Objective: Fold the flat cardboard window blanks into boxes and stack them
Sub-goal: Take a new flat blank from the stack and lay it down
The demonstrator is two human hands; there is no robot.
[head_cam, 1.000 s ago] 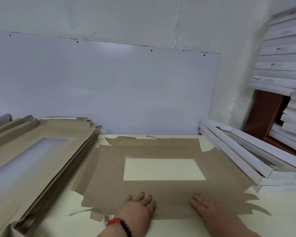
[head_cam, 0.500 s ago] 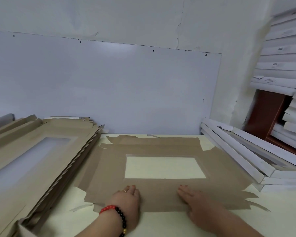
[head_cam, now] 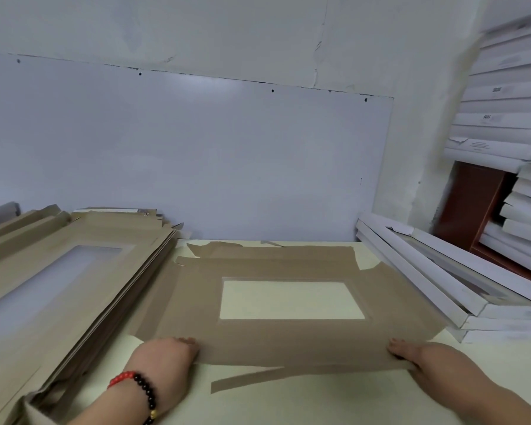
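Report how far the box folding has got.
Done: white folded window boxes lie stacked at right. In hand: the left hand and right hand grip the near edge of one flat brown cardboard window blank on the table. Left: a pile of brown flat blanks waits at left.

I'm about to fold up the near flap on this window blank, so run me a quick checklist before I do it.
1. Left hand on the near edge of the blank: ok, fingers tucked under the edge.
2. Right hand on the same edge: ok, fingers partly hidden.
3. Rest of the blank flat on the table: ok.
4. Window cutout uncovered: ok.
5. Right side clear of the white folded boxes: cannot tell, they look very close.
6. Crease already scored: cannot tell.
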